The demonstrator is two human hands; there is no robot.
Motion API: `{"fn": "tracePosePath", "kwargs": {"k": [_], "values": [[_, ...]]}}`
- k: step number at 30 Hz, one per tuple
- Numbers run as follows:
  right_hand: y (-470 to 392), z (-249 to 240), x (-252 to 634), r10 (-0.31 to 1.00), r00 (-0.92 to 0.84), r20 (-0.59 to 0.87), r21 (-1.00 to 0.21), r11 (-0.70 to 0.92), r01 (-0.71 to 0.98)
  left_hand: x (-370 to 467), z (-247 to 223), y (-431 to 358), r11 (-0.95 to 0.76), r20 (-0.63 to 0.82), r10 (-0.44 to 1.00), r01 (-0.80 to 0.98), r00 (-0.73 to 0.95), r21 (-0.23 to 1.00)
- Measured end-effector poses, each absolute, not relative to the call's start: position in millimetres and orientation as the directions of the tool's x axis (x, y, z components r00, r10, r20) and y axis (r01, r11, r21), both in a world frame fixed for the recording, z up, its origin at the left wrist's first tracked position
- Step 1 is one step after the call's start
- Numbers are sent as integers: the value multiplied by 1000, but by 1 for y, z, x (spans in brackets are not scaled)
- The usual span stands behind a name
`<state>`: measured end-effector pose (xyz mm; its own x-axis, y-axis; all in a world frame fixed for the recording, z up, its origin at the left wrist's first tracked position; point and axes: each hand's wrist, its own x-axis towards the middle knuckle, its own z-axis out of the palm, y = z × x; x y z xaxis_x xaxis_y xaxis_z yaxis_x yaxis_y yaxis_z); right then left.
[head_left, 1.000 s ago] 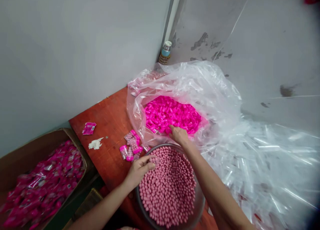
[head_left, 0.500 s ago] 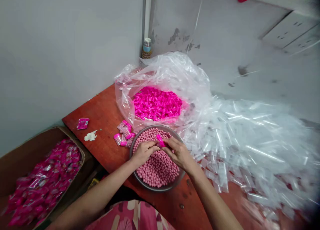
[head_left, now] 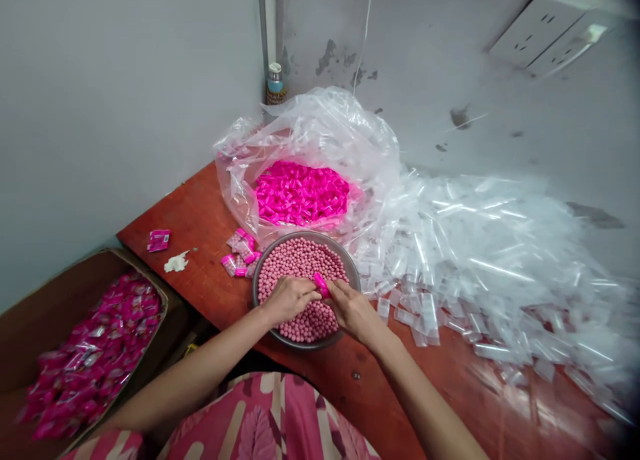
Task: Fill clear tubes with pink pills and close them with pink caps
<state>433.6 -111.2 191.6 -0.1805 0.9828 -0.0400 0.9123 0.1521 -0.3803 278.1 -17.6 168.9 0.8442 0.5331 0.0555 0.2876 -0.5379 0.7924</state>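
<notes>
Over a grey bowl full of pink round beads, my two hands meet at a bright pink cap. My left hand is closed, its fingertips pressed to the cap's left side. From the other side, my right hand pinches the cap's lower right. Whatever is under the cap is hidden by my fingers. Several small clear containers with pink caps, filled with beads, lie against the bowl's left side.
Behind the bowl lies an open plastic bag of loose pink caps. Many clear empty containers heap up on the right. A cardboard box of wrapped pink packs stands lower left. A pink packet lies on the red table.
The whole view has shifted, with the scene now further left and higher in the picture. My hands stay together at the pink cap, and the cap is tilted slightly more.
</notes>
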Motion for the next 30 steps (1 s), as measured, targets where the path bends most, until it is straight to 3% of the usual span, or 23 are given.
{"fn": "tracePosePath", "kwargs": {"k": [4,8,14,21,30], "values": [[-101,211,437,963,-269,33,-309,265,913,280,169,-15,-351,-74,525,295,848,889],[-89,230,437,919,-393,13,-226,385,895,277,163,-16,-104,-171,563,275,808,956],[-85,203,428,983,-177,50,-302,183,936,273,158,-18,247,-248,729,92,638,965],[-88,165,396,985,55,164,-356,7,934,284,158,-29,399,-330,809,-42,487,916],[-78,147,391,980,106,170,-439,-21,898,284,145,-24,441,-371,799,-41,473,897]]}}
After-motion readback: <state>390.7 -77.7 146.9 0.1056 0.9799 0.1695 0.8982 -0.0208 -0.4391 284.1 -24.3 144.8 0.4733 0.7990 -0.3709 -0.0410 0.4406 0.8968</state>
